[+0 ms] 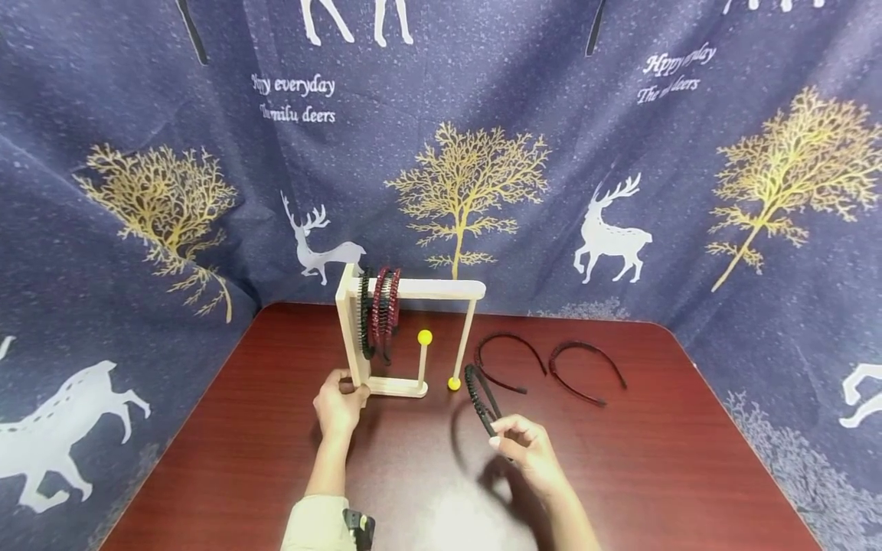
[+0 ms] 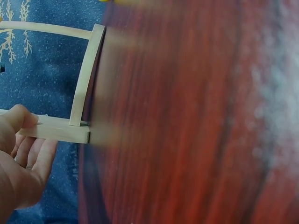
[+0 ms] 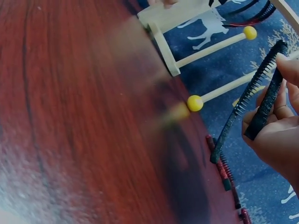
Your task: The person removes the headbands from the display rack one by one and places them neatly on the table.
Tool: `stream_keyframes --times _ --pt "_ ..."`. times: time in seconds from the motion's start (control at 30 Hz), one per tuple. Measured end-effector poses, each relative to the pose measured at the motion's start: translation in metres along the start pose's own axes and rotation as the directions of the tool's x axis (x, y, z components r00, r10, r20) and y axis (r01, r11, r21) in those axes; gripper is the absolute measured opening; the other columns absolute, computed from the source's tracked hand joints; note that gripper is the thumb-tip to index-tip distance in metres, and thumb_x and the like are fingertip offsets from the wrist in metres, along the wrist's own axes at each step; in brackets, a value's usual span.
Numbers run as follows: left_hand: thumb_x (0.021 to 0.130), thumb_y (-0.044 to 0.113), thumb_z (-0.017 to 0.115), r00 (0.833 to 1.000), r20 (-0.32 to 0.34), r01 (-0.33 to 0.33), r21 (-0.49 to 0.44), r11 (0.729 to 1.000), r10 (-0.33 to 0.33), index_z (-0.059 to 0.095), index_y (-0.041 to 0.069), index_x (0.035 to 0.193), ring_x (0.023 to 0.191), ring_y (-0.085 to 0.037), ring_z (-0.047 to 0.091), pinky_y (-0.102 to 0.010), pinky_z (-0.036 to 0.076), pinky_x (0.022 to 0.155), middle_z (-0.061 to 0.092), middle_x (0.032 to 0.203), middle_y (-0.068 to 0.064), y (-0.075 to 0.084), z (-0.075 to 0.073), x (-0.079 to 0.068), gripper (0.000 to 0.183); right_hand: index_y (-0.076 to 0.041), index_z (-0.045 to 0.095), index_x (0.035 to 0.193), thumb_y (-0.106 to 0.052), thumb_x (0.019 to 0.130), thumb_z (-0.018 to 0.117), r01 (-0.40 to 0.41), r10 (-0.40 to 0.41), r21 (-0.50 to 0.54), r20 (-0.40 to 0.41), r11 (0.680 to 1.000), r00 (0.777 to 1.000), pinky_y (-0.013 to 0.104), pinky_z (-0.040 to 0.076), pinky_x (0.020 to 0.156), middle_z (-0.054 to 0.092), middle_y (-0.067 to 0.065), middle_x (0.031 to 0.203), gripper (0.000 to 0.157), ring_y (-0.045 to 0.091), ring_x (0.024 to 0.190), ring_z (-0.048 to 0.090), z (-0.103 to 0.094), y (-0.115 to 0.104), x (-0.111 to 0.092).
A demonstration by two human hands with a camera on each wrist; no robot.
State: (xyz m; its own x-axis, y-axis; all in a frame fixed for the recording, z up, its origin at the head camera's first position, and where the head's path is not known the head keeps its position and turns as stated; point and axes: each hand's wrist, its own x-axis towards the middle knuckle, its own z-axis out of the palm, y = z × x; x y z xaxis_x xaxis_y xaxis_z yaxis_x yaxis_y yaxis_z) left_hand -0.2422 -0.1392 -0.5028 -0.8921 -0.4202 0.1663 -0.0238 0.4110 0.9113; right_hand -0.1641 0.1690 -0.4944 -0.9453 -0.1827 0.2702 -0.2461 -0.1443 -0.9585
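Observation:
My left hand (image 1: 339,404) grips the lower end of the upright of a pale wooden stand (image 1: 441,289); in the left wrist view its thumb and fingers lie on either side of the wood (image 2: 60,129). Several black and dark red headbands (image 1: 377,314) hang on the stand's upper arm, close to the upright. My right hand (image 1: 534,455) pinches a black toothed headband (image 1: 475,390) near one end. This headband is held up to the right of the stand. The right wrist view shows the toothed band (image 3: 233,109) extending past my fingers (image 3: 280,109).
Two dark red headbands (image 1: 510,335) (image 1: 586,344) lie on the reddish-brown table (image 1: 641,459) at the right. A rod with a yellow ball (image 1: 454,383) slopes down from the upper arm's end. Another yellow ball (image 1: 425,337) tops a lower peg. Blue patterned cloth (image 1: 482,92) hangs behind.

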Motion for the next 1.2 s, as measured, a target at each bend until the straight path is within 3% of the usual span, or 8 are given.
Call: stream_keyframes --times 0.27,0.43,0.6,0.8,0.93,1.2 --pt "0.072 0.007 0.068 1.000 -0.016 0.001 0.039 0.999 -0.001 0.064 0.007 0.100 0.061 -0.017 0.064 -0.041 0.046 0.069 0.069 0.079 -0.007 -0.002 0.001 0.000 0.029 0.015 0.058 0.091 0.009 0.077 0.063 -0.025 0.031 -0.085 0.066 0.996 0.997 0.023 0.044 0.056 0.055 0.000 0.073 0.017 0.007 0.064 0.051 0.003 0.008 0.001" --pt "0.071 0.008 0.068 1.000 -0.031 -0.003 0.036 0.999 0.004 0.063 0.007 0.100 0.068 -0.024 0.065 -0.044 0.042 0.073 0.069 0.079 -0.008 -0.002 0.000 0.001 0.029 0.015 0.059 0.093 0.006 0.078 0.064 -0.057 0.072 -0.116 0.125 0.992 0.990 0.023 0.045 0.058 0.055 -0.001 0.074 0.018 0.006 0.065 0.052 0.005 0.009 0.003" --pt "0.071 0.009 0.069 1.000 -0.029 0.004 0.046 0.999 -0.003 0.063 0.007 0.100 0.074 -0.029 0.064 -0.046 0.041 0.075 0.069 0.080 -0.009 -0.003 0.001 0.000 0.029 0.017 0.059 0.093 0.006 0.078 0.063 -0.130 0.152 -0.130 0.177 0.983 0.972 0.022 0.045 0.060 0.057 -0.001 0.074 0.020 0.006 0.066 0.053 0.006 0.012 0.004" --pt "0.070 0.009 0.068 1.000 -0.030 0.002 0.033 0.999 -0.001 0.064 0.008 0.099 0.072 -0.027 0.064 -0.045 0.041 0.074 0.069 0.079 -0.007 -0.004 0.002 -0.003 0.029 0.015 0.062 0.093 0.005 0.079 0.062 -0.175 0.216 -0.174 0.252 0.969 0.943 0.024 0.046 0.061 0.064 0.010 0.078 0.017 0.008 0.066 0.055 0.007 0.017 0.005" --pt "0.069 0.009 0.069 1.000 -0.030 0.010 0.037 0.999 -0.009 0.064 0.008 0.098 0.073 -0.026 0.064 -0.044 0.041 0.073 0.069 0.079 -0.007 -0.005 0.002 -0.004 0.029 0.013 0.064 0.090 0.007 0.077 0.064 -0.175 0.236 -0.243 0.251 0.954 0.939 0.025 0.047 0.058 0.065 0.018 0.079 0.014 0.009 0.062 0.056 0.013 0.007 0.006" --pt "0.070 0.009 0.068 0.999 -0.032 0.004 0.024 1.000 -0.003 0.064 0.007 0.098 0.070 -0.025 0.065 -0.043 0.042 0.074 0.069 0.078 -0.008 -0.001 -0.001 -0.001 0.028 0.012 0.066 0.088 0.009 0.074 0.065 -0.187 0.272 -0.301 0.273 0.935 0.923 0.025 0.048 0.056 0.064 0.016 0.073 0.014 0.011 0.061 0.057 0.022 -0.004 0.012"
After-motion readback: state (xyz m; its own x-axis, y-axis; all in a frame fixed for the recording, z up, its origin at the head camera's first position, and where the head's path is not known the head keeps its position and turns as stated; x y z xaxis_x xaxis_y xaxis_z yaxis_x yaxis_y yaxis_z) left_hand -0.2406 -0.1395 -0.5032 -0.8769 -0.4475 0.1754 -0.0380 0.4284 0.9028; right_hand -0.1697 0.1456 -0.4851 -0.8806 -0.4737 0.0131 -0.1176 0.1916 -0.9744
